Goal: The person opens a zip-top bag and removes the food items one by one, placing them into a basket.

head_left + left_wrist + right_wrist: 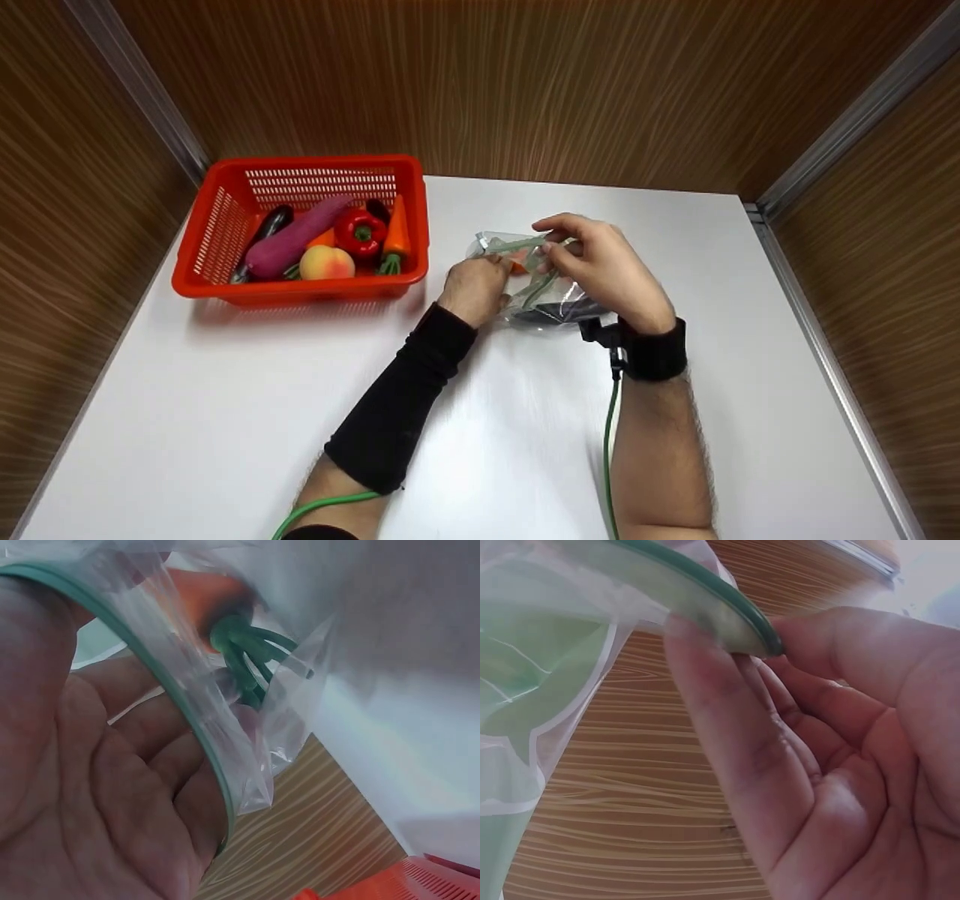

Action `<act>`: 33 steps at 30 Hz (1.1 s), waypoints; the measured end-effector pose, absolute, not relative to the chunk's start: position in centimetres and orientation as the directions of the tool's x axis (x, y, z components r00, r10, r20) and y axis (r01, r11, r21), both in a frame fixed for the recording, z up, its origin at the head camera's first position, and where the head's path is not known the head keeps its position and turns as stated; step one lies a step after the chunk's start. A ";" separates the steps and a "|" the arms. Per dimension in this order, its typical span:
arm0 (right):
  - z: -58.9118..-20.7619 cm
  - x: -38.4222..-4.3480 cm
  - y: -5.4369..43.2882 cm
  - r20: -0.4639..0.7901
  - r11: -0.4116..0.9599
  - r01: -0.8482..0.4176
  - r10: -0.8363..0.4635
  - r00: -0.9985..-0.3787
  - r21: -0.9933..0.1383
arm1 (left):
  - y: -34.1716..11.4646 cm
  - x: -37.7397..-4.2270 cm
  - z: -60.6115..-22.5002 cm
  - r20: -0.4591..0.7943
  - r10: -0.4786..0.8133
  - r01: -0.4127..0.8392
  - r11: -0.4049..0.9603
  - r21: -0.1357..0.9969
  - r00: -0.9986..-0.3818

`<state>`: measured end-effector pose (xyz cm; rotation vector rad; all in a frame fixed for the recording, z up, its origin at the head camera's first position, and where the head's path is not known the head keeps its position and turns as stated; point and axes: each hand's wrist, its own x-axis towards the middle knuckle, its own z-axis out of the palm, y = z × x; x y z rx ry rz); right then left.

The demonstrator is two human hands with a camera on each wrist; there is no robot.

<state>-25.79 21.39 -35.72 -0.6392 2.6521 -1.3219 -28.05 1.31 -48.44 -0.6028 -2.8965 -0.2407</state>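
Observation:
A clear zip bag (571, 294) with green zip strips lies at the middle right of the white table. My left hand (474, 289) reaches in at the bag's mouth, its fingers curled round an orange carrot (206, 596) with green stems. Plastic covers the carrot, and the fingertips are partly hidden behind it. In the left wrist view the green rim (169, 679) arcs across the palm. My right hand (611, 262) pinches the rim between thumb and forefinger, the other fingers loosely bent. A long dark item (551, 312) shows through the bag's near side.
At the left stands a red plastic basket (300, 290). It holds a purple eggplant (300, 236), a peach (327, 263), a red bell pepper (361, 233), a carrot (397, 232) and darker vegetables. Wood-grain panels (465, 82) wall the table in. A green cable (609, 450) trails from the right wrist.

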 end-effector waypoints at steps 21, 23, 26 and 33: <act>-35.8 -25.8 21.4 0.062 0.587 -0.334 -0.434 -0.899 -0.738 | 2.0 -28.1 -49.9 0.294 0.312 0.305 0.950 -0.072 -0.903; -35.8 -25.8 21.4 0.064 0.588 -0.336 -0.434 -0.899 -0.735 | 2.0 -28.1 -49.7 0.309 0.326 0.313 0.945 -0.093 -0.894; -35.6 -25.7 21.6 0.079 0.582 -0.336 -0.421 -0.904 -0.740 | 1.7 -28.0 -49.1 0.310 0.338 0.345 0.938 -0.033 -0.889; -35.1 -25.6 22.0 0.090 0.528 -0.294 -0.377 -0.922 -0.797 | 0.5 -28.2 -46.5 0.220 0.337 0.392 0.868 0.305 -0.916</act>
